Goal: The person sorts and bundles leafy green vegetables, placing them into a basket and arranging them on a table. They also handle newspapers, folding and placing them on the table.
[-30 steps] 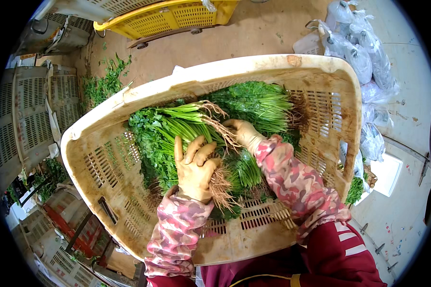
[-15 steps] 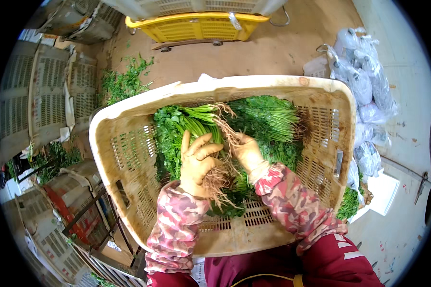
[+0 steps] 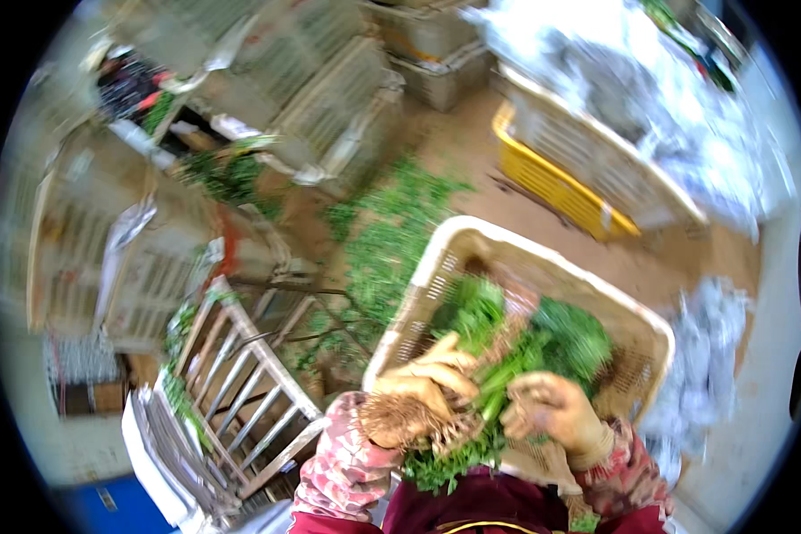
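The picture is blurred. My left hand (image 3: pixel 423 383), in a cream glove, grips a bunch of leafy greens (image 3: pixel 449 458) with pale, tangled roots (image 3: pixel 392 418), over the near left of a dirty white perforated basket (image 3: pixel 651 343). My right hand (image 3: pixel 552 409), also gloved, is just right of the bunch with its fingers curled by the stems; what it holds, if anything, I cannot make out. More green bunches (image 3: pixel 570 343) lie deeper in the basket, behind my hands.
A metal frame chair or rack (image 3: pixel 240 374) stands at left, beside stacked crates (image 3: pixel 89 249). Scattered greens (image 3: pixel 400 214) cover floor behind. A yellow crate (image 3: pixel 552 182) and bagged items (image 3: pixel 694 374) are at right. A person (image 3: pixel 125 84) is at the top left.
My view has swung left. The bunch in my left hand has turned, its leaves now hanging toward my body. My right hand has shifted right of it, away from the roots.
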Tool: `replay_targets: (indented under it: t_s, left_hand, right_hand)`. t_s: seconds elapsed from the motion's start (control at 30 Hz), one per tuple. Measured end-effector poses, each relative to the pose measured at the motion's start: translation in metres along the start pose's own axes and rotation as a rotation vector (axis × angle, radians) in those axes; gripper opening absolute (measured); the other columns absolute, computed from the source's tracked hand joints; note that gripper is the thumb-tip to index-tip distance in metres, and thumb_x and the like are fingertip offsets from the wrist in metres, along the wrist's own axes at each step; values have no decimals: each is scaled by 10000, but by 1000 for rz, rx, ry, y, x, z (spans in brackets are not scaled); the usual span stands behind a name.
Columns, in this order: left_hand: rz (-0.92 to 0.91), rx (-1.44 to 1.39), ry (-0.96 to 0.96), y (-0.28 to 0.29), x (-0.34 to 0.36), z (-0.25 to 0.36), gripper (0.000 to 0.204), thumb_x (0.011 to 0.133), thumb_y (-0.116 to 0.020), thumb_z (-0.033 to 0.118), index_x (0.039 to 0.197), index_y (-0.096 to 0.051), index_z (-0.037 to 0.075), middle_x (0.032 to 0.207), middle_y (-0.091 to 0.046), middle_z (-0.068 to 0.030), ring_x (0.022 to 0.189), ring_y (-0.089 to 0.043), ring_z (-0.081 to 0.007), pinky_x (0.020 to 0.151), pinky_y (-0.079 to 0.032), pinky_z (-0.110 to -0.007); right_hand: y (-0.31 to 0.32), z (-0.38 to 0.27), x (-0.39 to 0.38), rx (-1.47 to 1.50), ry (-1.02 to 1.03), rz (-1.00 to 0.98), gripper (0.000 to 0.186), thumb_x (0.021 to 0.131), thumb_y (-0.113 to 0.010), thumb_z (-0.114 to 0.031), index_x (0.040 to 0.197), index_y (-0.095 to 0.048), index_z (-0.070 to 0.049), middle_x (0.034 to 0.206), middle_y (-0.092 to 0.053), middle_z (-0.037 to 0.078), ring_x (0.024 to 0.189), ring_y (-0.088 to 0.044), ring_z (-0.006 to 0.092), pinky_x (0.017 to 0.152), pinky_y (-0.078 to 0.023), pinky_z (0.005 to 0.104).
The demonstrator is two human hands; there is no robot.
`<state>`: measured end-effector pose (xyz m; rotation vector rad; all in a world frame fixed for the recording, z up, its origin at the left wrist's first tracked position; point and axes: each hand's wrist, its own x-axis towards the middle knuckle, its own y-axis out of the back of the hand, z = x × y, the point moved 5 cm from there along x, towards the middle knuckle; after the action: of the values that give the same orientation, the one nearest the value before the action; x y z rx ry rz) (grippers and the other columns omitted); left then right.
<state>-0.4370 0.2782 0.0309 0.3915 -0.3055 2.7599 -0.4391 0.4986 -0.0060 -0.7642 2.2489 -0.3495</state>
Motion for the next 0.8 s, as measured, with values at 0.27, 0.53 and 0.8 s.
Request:
replay_targets:
  t_s: [0.27, 0.53, 0.8]
  left_hand:
    - [106, 44, -42, 71, -153, 146, 328, 864, -633, 351, 843, -654, 24, 1087, -654, -192, 1207, -513, -368, 1111, -229, -543]
    - [611, 64, 93, 162, -376, 211, 413, 886, -623, 370, 1052, -565, -4, 1172, -608, -166, 1166, -537, -337, 1038, -323, -493]
    - [1231, -248, 136, 290, -551, 124, 565, 908, -613, 388, 1261, -477, -31, 1257, -562, -140, 1125, -560, -306, 964, -418, -444]
  right_hand:
    - [-189, 2, -6, -22, -193, -383, 389, 931, -625, -143, 1236, -479, 49, 935, -678, 188, 784, -689, 246, 689, -563, 320]
    - [-393, 90, 69, -109, -375, -703, 361, 945, -596, -217, 1202, -488, 12, 935, -663, 150, 789, -675, 235, 688, -560, 327]
    - [-512, 208, 200, -122, -391, -584, 519, 956, -564, -266, 1367, -405, 8, 1145, -594, 184, 991, -615, 237, 862, -523, 353]
